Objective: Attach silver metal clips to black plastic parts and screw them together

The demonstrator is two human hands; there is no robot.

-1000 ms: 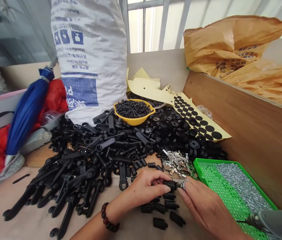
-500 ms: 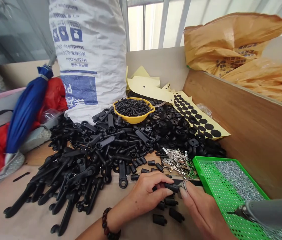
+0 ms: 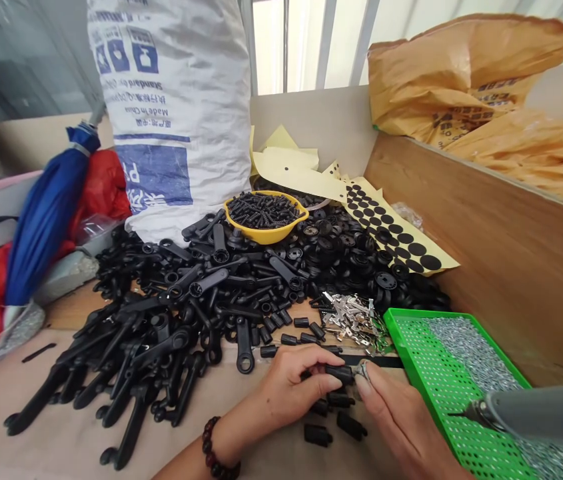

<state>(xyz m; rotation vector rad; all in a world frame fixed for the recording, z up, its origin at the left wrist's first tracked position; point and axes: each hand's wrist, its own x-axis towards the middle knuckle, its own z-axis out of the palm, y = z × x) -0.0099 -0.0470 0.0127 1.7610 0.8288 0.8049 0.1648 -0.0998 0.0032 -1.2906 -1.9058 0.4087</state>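
Observation:
My left hand [image 3: 294, 390], with a dark bead bracelet [image 3: 214, 447] on the wrist, is shut on a short black plastic sleeve [image 3: 340, 374]. My right hand [image 3: 401, 427] pinches a small silver metal clip [image 3: 362, 371] against the end of that sleeve. Several more black sleeves [image 3: 340, 400] lie on the brown paper just below my hands. A loose heap of silver metal clips [image 3: 354, 321] sits just beyond them. The inside of the sleeve is hidden by my fingers.
A green perforated tray [image 3: 441, 373] of small screws lies right, under a hanging grey electric screwdriver [image 3: 541, 413]. Behind lie heaped black plastic levers [image 3: 161, 347], black wheels, a yellow bowl [image 3: 266, 227] of black screws, and a plywood wall [image 3: 501, 233].
The grey screwdriver has moved up and to the right, away from my right hand. My hands have stayed together on the sleeve and clip, and the whole view has shifted slightly.

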